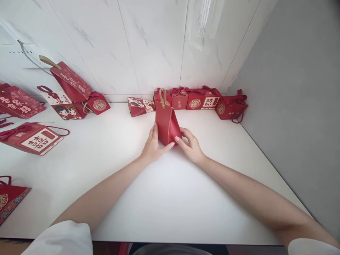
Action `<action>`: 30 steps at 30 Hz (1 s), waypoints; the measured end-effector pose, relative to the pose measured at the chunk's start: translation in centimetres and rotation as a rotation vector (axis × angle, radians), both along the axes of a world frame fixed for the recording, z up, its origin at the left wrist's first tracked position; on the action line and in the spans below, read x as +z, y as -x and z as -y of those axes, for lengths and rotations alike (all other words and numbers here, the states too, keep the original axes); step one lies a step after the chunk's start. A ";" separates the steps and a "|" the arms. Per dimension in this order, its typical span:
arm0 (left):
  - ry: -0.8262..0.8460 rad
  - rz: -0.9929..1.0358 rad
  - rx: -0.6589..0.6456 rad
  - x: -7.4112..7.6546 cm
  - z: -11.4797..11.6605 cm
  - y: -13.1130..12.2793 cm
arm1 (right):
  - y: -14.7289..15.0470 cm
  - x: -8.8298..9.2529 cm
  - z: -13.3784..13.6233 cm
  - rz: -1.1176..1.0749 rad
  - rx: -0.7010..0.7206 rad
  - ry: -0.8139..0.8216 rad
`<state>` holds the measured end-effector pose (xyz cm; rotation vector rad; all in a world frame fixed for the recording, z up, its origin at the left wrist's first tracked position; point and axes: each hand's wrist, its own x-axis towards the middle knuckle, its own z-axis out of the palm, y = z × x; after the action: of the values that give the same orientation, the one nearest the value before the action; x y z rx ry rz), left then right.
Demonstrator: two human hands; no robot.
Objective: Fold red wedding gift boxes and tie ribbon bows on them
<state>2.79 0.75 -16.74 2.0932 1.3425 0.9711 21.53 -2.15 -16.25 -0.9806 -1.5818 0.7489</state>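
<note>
A red paper gift box [165, 122] with a peaked top and a tan strap loop stands upright between my hands in the middle of the white table. My left hand [155, 143] is closed around its lower left side, thumb stretched across the bottom front edge. On the lower right, my right hand [190, 145] grips the same box, its thumb on the front and its fingers behind the side. The box's underside and back are hidden from me.
Behind it, a row of red gift boxes [195, 99] lines the marble-patterned wall. More boxes [70, 83] stand at the left, and one box [12, 202] lies near the left front edge. A grey panel [292, 106] bounds the right side of the table [172, 205].
</note>
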 end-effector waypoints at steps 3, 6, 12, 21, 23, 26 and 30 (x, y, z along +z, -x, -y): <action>0.056 0.159 -0.109 0.0 -0.7 0.7 | 0.0 0.0 0.0 0.046 0.096 -0.007; 0.056 0.211 -0.127 0.3 -0.7 0.8 | -0.1 -0.1 -0.2 0.085 0.148 0.028; 0.057 0.256 -0.139 0.5 -0.5 0.7 | -0.2 0.1 0.0 0.098 0.171 0.068; -0.239 0.138 -0.162 1.1 0.4 0.4 | -0.8 -0.9 -1.5 -0.419 0.059 0.414; -0.256 0.147 -0.102 1.3 1.0 -0.1 | -1.1 -1.0 -2.0 -0.508 0.060 0.478; -0.304 0.165 -0.093 1.3 1.3 -0.5 | -1.5 -0.8 -2.5 -0.567 0.036 0.471; -0.290 0.194 -0.058 1.3 0.9 -0.4 | -1.7 -0.7 -3.0 -0.514 0.027 0.493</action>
<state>3.15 -0.14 -15.44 2.1621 1.0914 1.3743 23.22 0.88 -16.95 -1.0057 -0.9802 1.3304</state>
